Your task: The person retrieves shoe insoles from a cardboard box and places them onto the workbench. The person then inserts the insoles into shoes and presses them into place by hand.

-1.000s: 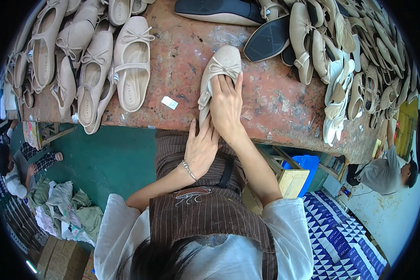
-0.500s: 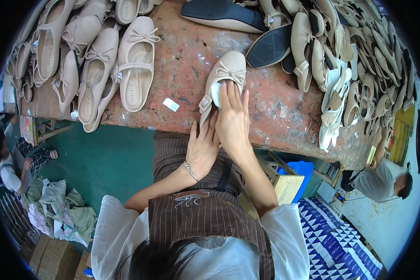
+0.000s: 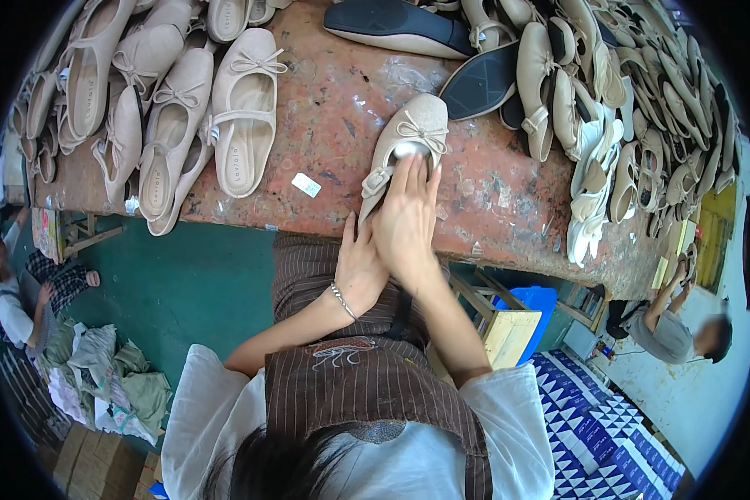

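A beige flat shoe point(image 3: 420, 112) with a thin bow and a buckled strap lies sole down on the worn table, toe pointing away from me. My right hand point(image 3: 406, 218) reaches into its opening, fingers stretched out and pressed on a white insole or pad point(image 3: 408, 150); only the front of this piece shows. At the heel, my left hand point(image 3: 361, 265) grips the back of the shoe between its fingers, partly covered by my right hand.
The reddish worktable point(image 3: 325, 142) carries several beige shoes point(image 3: 246, 117) at left and a large heap point(image 3: 537, 92) at right, some with dark soles up. White insoles point(image 3: 590, 212) hang near its front edge. A white label point(image 3: 306, 184) lies mid-table. Two people work at the sides.
My right hand's fingers have drawn back a little toward the heel, and more of the white piece shows inside. The shoe has shifted slightly right.
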Tool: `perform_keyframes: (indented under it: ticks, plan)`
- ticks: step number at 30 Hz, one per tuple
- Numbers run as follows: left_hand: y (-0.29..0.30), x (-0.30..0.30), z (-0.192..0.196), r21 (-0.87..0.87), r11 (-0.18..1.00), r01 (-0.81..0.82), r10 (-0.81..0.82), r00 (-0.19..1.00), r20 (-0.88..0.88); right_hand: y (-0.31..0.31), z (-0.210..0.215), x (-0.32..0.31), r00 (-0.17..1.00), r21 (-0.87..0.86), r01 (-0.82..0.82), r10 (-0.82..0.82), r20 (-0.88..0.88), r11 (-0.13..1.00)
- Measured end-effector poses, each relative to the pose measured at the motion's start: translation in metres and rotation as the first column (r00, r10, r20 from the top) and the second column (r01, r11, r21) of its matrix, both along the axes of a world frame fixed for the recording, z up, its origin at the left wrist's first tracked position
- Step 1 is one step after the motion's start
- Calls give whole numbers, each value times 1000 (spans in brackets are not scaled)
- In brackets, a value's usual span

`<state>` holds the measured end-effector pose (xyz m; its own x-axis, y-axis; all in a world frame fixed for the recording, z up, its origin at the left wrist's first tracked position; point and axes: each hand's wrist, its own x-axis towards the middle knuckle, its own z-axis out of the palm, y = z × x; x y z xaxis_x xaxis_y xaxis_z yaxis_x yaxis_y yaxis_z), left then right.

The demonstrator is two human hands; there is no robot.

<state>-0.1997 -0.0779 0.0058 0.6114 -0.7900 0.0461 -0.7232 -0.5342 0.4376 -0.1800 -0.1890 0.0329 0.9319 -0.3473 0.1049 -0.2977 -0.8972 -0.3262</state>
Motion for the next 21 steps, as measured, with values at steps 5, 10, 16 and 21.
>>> perform_keyframes:
  ticks: [5,10,16,21]
  plan:
    - [8,7,3,92,995,48,-46,999,-26,-4,2,10,998,50,-6,8,-54,999]
    - [-3,7,6,87,996,33,-36,999,29,-26,7,27,983,-7,16,-17,-181,1000]
    - [2,6,-12,6,1000,-24,24,999,-22,-16,-48,30,998,-315,48,-56,-15,948]
    - [-9,9,13,68,993,94,-94,996,7,-43,-21,49,935,-141,-71,17,-354,987]
